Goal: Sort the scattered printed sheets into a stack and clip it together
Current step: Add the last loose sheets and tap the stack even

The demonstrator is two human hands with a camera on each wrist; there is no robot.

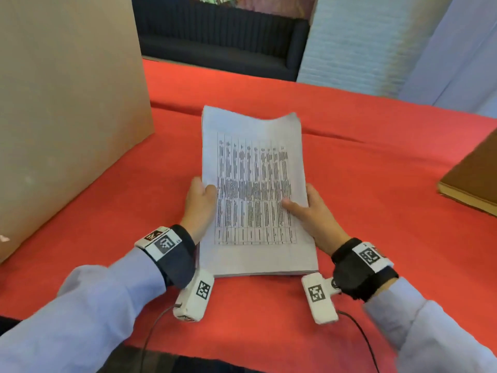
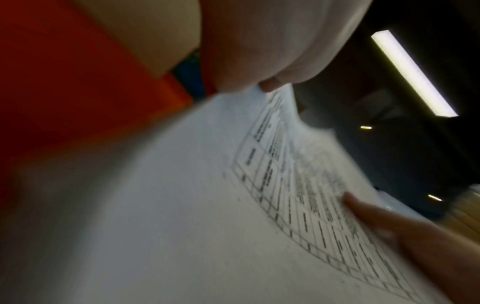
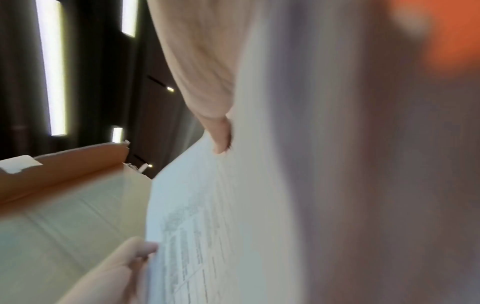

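A stack of printed sheets (image 1: 255,189) with a black table on the top page stands tilted on its near edge on the red tablecloth (image 1: 376,162). My left hand (image 1: 200,203) grips its left edge, thumb on the front. My right hand (image 1: 309,211) grips the right edge, thumb lying across the print. The far top edge curls a little. In the left wrist view the stack of sheets (image 2: 194,205) fills the frame, with the right hand's thumb (image 2: 369,211) on it. In the right wrist view the sheets (image 3: 233,226) are blurred and the left hand (image 3: 122,267) shows at the bottom. No clip is in view.
A large cardboard box (image 1: 61,117) stands on the left of the table. A brown hardcover book (image 1: 473,181) lies at the right edge. A dark sofa (image 1: 223,39) sits beyond the table's far edge. Cables trail from both wrist cameras toward me.
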